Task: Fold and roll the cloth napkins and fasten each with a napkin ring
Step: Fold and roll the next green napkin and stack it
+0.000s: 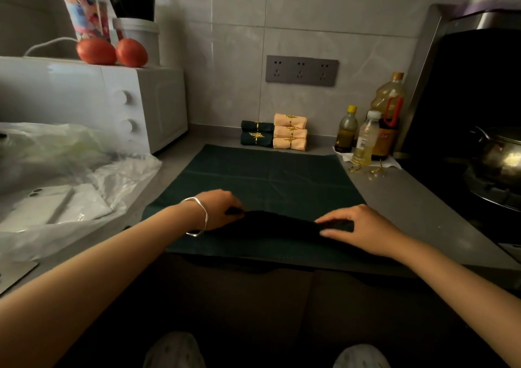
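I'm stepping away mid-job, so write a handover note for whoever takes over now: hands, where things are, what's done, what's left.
Left hand and right hand each grip one end of the green napkin's rolled near edge; the rest lies flat on the counter.
Done: five ringed rolls by the back wall, two green, three peach.
Left: finish rolling this napkin, then fasten it with one of the loose gold rings beside the bottles.
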A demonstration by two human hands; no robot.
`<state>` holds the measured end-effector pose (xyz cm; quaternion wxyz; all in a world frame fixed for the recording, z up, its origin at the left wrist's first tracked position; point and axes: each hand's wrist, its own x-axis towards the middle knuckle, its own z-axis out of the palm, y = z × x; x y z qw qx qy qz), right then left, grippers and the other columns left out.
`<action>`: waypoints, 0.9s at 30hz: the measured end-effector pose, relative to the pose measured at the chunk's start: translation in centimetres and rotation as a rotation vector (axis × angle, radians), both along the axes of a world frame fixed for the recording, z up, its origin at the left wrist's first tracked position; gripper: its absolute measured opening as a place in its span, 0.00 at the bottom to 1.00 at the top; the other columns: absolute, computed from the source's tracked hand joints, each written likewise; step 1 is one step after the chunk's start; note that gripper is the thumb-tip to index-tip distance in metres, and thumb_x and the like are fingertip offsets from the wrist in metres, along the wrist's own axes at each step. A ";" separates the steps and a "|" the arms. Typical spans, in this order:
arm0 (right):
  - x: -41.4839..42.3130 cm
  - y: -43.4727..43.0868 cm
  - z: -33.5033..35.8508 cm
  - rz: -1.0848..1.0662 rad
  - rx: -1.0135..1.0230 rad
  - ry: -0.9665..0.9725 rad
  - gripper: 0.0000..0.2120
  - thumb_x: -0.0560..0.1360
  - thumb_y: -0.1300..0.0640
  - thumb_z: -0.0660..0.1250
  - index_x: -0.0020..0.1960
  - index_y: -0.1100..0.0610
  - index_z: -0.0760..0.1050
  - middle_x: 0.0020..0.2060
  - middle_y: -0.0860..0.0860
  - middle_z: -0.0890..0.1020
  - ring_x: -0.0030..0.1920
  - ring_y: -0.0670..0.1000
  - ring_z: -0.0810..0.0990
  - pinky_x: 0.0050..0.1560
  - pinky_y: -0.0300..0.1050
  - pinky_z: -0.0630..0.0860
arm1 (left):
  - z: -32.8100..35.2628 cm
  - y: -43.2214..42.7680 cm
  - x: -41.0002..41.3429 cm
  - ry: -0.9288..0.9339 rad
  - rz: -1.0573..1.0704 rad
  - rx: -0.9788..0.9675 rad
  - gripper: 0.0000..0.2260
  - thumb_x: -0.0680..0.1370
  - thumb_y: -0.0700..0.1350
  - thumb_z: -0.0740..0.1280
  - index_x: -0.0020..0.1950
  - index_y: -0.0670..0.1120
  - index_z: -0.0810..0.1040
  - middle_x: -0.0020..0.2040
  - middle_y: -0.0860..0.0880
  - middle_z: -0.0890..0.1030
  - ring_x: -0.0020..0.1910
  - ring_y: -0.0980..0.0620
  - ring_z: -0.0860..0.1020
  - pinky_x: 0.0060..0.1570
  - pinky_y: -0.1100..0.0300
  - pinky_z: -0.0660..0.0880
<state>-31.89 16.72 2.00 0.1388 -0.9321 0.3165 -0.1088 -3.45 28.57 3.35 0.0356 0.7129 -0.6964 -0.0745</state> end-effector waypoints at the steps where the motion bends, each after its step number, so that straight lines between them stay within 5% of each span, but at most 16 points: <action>1: 0.0 -0.3 0.0 0.004 0.044 0.077 0.13 0.74 0.47 0.67 0.58 0.42 0.77 0.53 0.35 0.77 0.51 0.37 0.77 0.55 0.37 0.75 | 0.4 -0.1 0.5 -0.010 0.009 -0.010 0.14 0.80 0.48 0.61 0.64 0.51 0.76 0.59 0.49 0.79 0.56 0.49 0.77 0.58 0.56 0.72; 8: -1.3 -1.3 4.4 0.012 0.222 0.015 0.05 0.75 0.51 0.65 0.46 0.43 0.80 0.41 0.41 0.84 0.43 0.39 0.81 0.47 0.35 0.76 | 4.4 -0.8 0.9 0.133 -0.138 -0.033 0.11 0.80 0.45 0.62 0.59 0.46 0.80 0.48 0.51 0.81 0.42 0.60 0.75 0.45 0.72 0.69; 11: -2.2 -1.1 7.5 0.013 0.396 0.157 0.10 0.72 0.47 0.66 0.44 0.52 0.81 0.40 0.48 0.84 0.41 0.46 0.82 0.42 0.35 0.75 | 6.5 -1.2 0.5 0.250 -0.157 0.165 0.05 0.78 0.48 0.64 0.49 0.52 0.80 0.37 0.57 0.78 0.33 0.65 0.75 0.43 0.70 0.71; 13: -2.7 -1.3 9.4 -0.020 0.459 0.306 0.15 0.70 0.45 0.68 0.48 0.56 0.80 0.45 0.54 0.84 0.44 0.51 0.83 0.42 0.38 0.77 | 7.9 -1.3 0.3 0.318 -0.141 0.386 0.05 0.77 0.50 0.65 0.45 0.53 0.80 0.39 0.55 0.81 0.39 0.59 0.79 0.51 0.62 0.76; 16: -2.7 -2.1 11.1 -0.056 0.511 0.381 0.17 0.67 0.44 0.70 0.50 0.52 0.80 0.49 0.50 0.83 0.46 0.46 0.83 0.47 0.38 0.78 | 9.2 -2.5 0.8 0.372 -0.131 0.595 0.06 0.78 0.51 0.64 0.48 0.53 0.80 0.47 0.50 0.83 0.49 0.50 0.80 0.59 0.52 0.75; 19: -1.1 -4.1 11.0 -0.029 0.504 0.292 0.14 0.69 0.46 0.69 0.51 0.52 0.81 0.47 0.47 0.85 0.47 0.45 0.83 0.48 0.35 0.77 | 8.5 -5.1 1.8 0.314 -0.073 0.495 0.05 0.77 0.51 0.65 0.48 0.52 0.79 0.44 0.53 0.81 0.47 0.51 0.80 0.58 0.53 0.76; 23: 2.3 -9.4 8.7 -0.065 0.230 0.223 0.04 0.75 0.48 0.65 0.47 0.43 0.78 0.43 0.41 0.82 0.44 0.36 0.80 0.46 0.30 0.74 | 5.7 -9.8 4.0 0.079 0.003 0.186 0.13 0.77 0.51 0.66 0.56 0.44 0.80 0.37 0.55 0.75 0.39 0.56 0.74 0.43 0.65 0.71; 27: 5.5 -15.3 6.2 -0.105 0.062 0.230 0.08 0.78 0.50 0.63 0.55 0.49 0.78 0.47 0.40 0.79 0.45 0.38 0.77 0.50 0.34 0.71 | 3.3 -13.7 6.3 -0.037 0.160 0.055 0.13 0.78 0.51 0.64 0.59 0.47 0.79 0.50 0.49 0.79 0.47 0.51 0.76 0.48 0.60 0.72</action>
